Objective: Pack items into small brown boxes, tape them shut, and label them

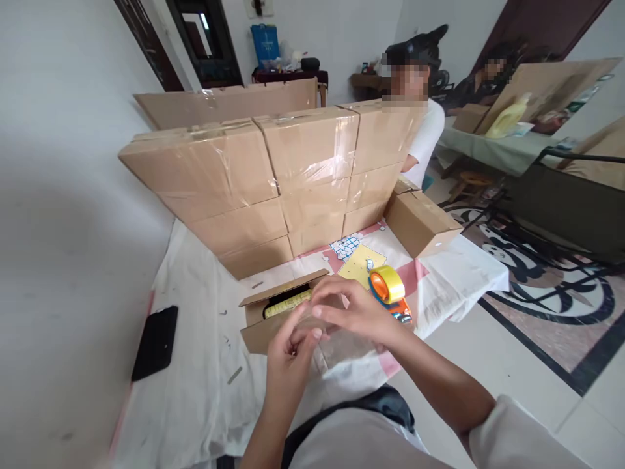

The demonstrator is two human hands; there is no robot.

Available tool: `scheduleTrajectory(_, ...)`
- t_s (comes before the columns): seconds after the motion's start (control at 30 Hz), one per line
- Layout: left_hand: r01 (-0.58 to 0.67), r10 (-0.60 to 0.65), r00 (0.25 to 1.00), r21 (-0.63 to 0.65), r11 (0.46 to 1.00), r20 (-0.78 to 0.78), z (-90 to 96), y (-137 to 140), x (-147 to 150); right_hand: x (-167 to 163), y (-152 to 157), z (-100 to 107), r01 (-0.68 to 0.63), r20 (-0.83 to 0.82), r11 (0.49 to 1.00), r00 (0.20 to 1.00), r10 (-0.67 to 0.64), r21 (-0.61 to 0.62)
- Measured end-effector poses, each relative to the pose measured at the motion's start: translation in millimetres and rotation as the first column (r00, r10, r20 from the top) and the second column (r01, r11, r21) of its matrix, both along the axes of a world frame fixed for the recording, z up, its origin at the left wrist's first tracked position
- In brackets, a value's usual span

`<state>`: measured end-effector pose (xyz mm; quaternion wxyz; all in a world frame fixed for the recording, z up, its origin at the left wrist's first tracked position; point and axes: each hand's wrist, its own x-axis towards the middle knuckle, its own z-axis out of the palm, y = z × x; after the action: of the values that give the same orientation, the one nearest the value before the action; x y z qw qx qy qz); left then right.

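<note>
My left hand [291,342] is raised over a small open cardboard box [258,333], its thumb and fingers curled together. From the right, my right hand [359,309] meets it, fingers bent and thumb pointing toward the left fingertips. A faint see-through piece seems to lie between the hands, but its kind is unclear. Inside the box a yellow patterned item [287,304] shows beside a dark gap. Both hands hide the box's right part. Beyond my right hand, a roll of yellow tape [390,284] sits on an orange and blue tape dispenser [404,307].
Taped cardboard boxes [312,153] form a stacked wall behind the work area. Another closed box [422,221] stands at the table's right end. A black phone [155,343] lies left on the white tablecloth [195,391]. Behind the wall sits a person in white [430,140].
</note>
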<state>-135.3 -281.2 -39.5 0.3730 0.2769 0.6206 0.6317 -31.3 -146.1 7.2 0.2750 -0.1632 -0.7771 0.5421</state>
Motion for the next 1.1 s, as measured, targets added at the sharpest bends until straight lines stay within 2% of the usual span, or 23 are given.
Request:
scheduleTrajectory(0.1, -0.031, 0.03, 0.999, 0.014, 0.999, 0.015, 0.8, -4, -7, -16, -8, -3, -0.043, -0.027, 0.998, 0.999, 0.044, 0.036)
scheduleTrajectory(0.2, -0.035, 0.034, 0.999, -0.03, 0.999, -0.039, 2.1, -12, -12, -19, -13, -3, -0.038, -0.05, 0.984, 0.998, 0.047, 0.172)
scheduleTrajectory(0.27, -0.051, 0.036, 0.99, -0.115, 0.992, -0.135, 1.5, -20, -16, -14, -12, 1, 0.034, -0.112, 0.972, 0.994, -0.008, 0.234)
scheduleTrajectory(0.37, -0.149, 0.078, 0.93, -0.174, 0.973, -0.359, -3.7, -29, -27, 1, -6, 16, 0.234, -0.246, 0.947, 0.953, -0.178, 0.219)
scheduleTrajectory(0.4, -0.199, 0.113, 0.872, -0.134, 0.971, -0.476, -6.4, -30, -33, 6, -3, 22, 0.278, -0.265, 0.937, 0.939, -0.218, 0.213)
scheduleTrajectory(0.43, -0.244, 0.152, 0.78, -0.071, 0.967, -0.607, -9.3, -29, -40, 11, -2, 28, 0.292, -0.264, 0.931, 0.936, -0.232, 0.217)
scheduleTrajectory(0.5, -0.284, 0.184, 0.516, 0.035, 0.958, -0.836, -15.2, -22, -56, 18, 0, 38, 0.238, -0.231, 0.945, 0.955, -0.186, 0.225)
scheduleTrajectory(0.53, -0.278, 0.151, 0.397, 0.038, 0.96, -0.905, -18.0, -17, -63, 19, 0, 41, 0.185, -0.204, 0.959, 0.969, -0.141, 0.213)
scheduleTrajectory(0.57, -0.26, 0.086, 0.321, 0.0, 0.966, -0.943, -20.7, -12, -69, 18, 0, 43, 0.13, -0.177, 0.973, 0.98, -0.095, 0.192)
scheduleTrajectory(0.6, -0.231, 0.0, 0.291, -0.071, 0.97, -0.957, -23.4, -8, -75, 16, 0, 43, 0.077, -0.15, 0.983, 0.987, -0.052, 0.165)
scheduleTrajectory(0.7, -0.141, -0.204, 0.321, -0.259, 0.955, -0.925, -32.5, -1, -82, -3, 1, 28, -0.021, -0.071, 0.997, 0.997, 0.027, 0.074)
scheduleTrajectory(0.8, -0.096, -0.262, 0.302, -0.302, 0.948, -0.917, -43.2, -5, -83, -33, 8, -5, -0.047, 0.014, 0.998, 0.999, 0.047, 0.041)
scheduleTrajectory(0.93, -0.086, -0.251, 0.268, -0.283, 0.955, -0.93, -54.2, -10, -84, -67, 18, -47, 0.025, 0.17, 0.988, 0.984, -0.051, 0.152)
scheduleTrajectory(1.0, -0.087, -0.247, 0.282, -0.281, 0.956, -0.927, -56.3, -10, -85, -76, 21, -57, 0.072, 0.236, 0.971, 0.963, -0.126, 0.226)
scheduleTrajectory(1.1, -0.071, -0.248, 0.297, -0.28, 0.957, -0.922, -56.1, -9, -86, -80, 22, -61, 0.102, 0.26, 0.952, 0.949, -0.18, 0.288)
